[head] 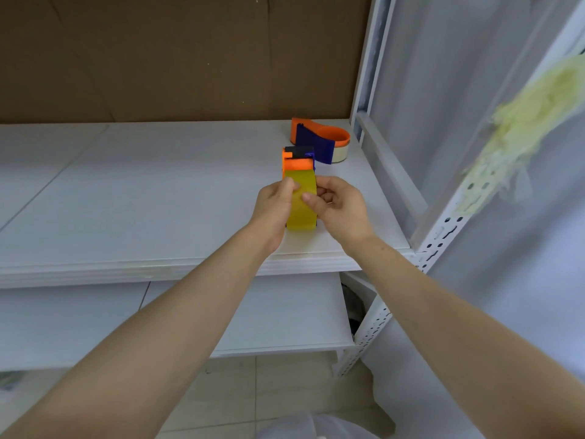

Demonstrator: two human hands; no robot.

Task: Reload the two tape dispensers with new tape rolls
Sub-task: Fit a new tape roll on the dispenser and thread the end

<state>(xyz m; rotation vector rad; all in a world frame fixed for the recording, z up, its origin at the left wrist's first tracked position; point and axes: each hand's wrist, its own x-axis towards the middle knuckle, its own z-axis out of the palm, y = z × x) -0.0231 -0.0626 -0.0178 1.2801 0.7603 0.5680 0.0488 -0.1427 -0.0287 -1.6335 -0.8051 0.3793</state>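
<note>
An orange and blue tape dispenser stands on the white shelf with a yellow tape roll in it. My left hand grips the roll's left side, thumb on its face. My right hand holds the roll's right side, its thumb pressing on the yellow tape surface. Behind them, near the shelf's right back corner, a second orange and blue dispenser lies with a pale tape roll in it.
A brown cardboard sheet forms the back wall. A white perforated upright and rail bound the shelf on the right, with a clump of pale yellow fibre stuck to it. A lower shelf sits beneath.
</note>
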